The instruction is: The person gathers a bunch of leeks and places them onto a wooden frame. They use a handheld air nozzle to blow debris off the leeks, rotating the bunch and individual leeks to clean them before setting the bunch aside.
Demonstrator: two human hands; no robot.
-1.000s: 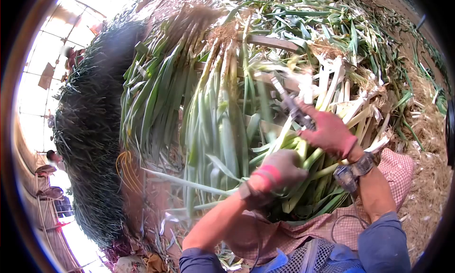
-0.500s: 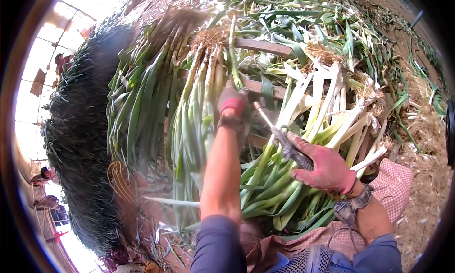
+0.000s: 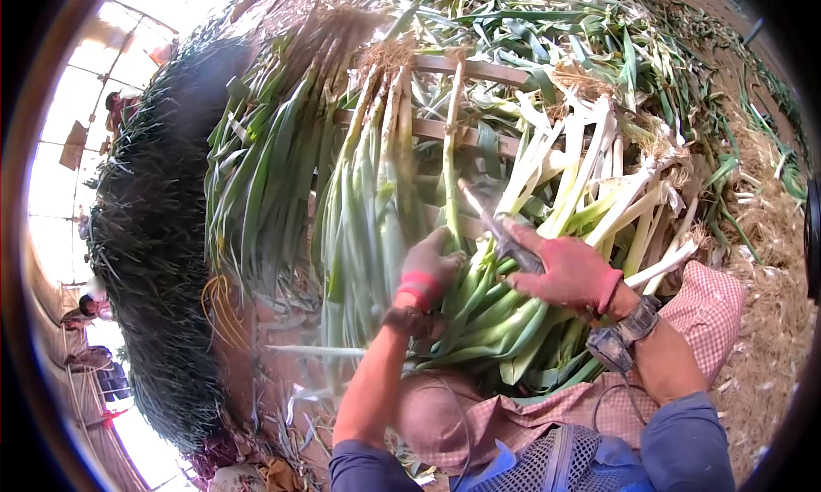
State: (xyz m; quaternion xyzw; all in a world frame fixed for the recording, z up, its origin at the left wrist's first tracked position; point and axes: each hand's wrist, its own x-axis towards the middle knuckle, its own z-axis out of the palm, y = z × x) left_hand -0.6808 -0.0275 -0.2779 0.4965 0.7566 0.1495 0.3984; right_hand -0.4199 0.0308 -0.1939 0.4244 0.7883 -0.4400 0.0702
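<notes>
My left hand [image 3: 429,270], in a grey and pink glove, is closed around the leafy part of a single leek [image 3: 451,141]. Its root end points up and away from me. In my right hand [image 3: 571,271], gloved in pink, is a dark tool with a thin metal tube, resembling an air blow gun [image 3: 506,237]. The tube's tip is just right of the held leek, apart from it. Beneath and beyond my right hand lies a heap of pale, stripped leeks [image 3: 590,163]. Unstripped leeks [image 3: 363,184] with brown roots lie to the left of my left hand.
Wooden slats [image 3: 479,137] run under the leeks. Loose leaves [image 3: 547,30] cover the far side. A tall dark-green stack [image 3: 150,261] stands at left, with people beyond it. Checked cloth [image 3: 705,308] covers my lap. Root scraps [image 3: 761,321] litter the ground at right.
My left hand has come down toward me, drawing the leek with it, and the stalk now stands farther right. My right hand and the tool have shifted slightly left.
</notes>
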